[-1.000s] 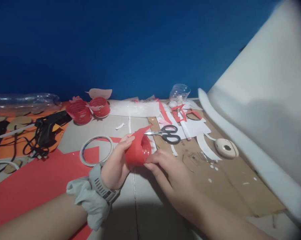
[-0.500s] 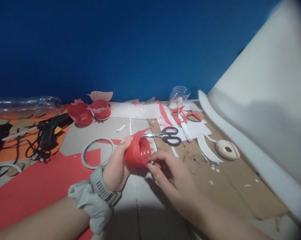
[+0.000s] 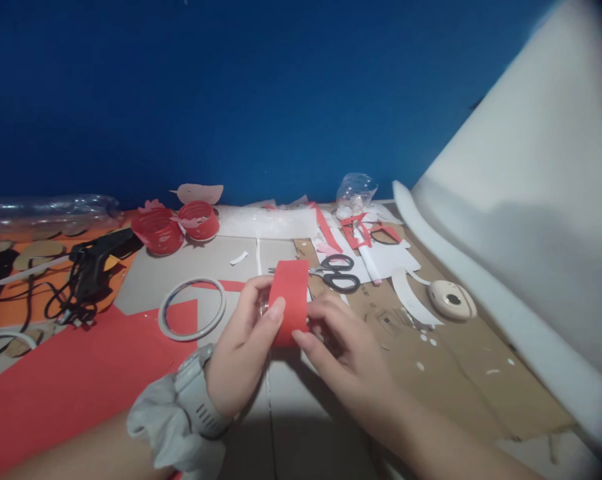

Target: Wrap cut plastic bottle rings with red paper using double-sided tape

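Observation:
My left hand [image 3: 243, 347] is closed around a short plastic cup wrapped in a red paper band [image 3: 291, 293], with its thumb lying on the paper. A little bare clear plastic shows beside that thumb. At the cup's right edge, my right hand [image 3: 351, 353] has its thumb and fingers pinched against the rim; its fingertips are partly hidden. Just behind the cup lie black-handled scissors [image 3: 343, 273], their blades partly covered by the red paper. A roll of white tape [image 3: 163, 313] rests left of my left hand.
Two red-wrapped cups [image 3: 158, 233] stand at the back left, near a black glue gun [image 3: 88, 267]. Red paper [image 3: 81, 373] spreads across the left. On the right are cardboard [image 3: 461, 380], paper scraps, a marker [image 3: 371, 263] and a cream rounded device [image 3: 451, 300].
The cup has turned in my hands, so its open mouth no longer faces right and the red band faces me. My left thumb has moved onto the front of the paper.

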A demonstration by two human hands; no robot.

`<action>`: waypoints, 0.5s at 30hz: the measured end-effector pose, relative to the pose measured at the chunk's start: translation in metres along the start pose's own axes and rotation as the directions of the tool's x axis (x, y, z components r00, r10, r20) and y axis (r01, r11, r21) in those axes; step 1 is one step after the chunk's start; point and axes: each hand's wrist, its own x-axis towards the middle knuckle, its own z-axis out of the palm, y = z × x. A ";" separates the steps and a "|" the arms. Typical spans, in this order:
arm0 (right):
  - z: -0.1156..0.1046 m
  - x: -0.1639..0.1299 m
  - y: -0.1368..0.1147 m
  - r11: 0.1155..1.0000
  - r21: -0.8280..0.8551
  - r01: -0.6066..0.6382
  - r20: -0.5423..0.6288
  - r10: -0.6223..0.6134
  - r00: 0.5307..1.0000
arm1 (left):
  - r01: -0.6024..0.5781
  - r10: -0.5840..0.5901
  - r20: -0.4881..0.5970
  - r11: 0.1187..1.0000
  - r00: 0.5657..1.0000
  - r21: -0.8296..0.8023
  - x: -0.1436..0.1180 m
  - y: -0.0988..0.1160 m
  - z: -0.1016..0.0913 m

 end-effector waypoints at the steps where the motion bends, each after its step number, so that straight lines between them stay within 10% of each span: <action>1: 0.000 0.000 -0.001 1.000 0.003 0.004 -0.003 -0.004 1.000 | 0.000 0.000 0.007 1.000 1.000 0.015 -0.001 0.001 0.000; 15: 0.003 0.000 0.003 0.999 -0.037 -0.035 -0.002 0.035 0.999 | -0.044 0.037 0.049 0.989 0.998 0.144 -0.003 0.003 0.004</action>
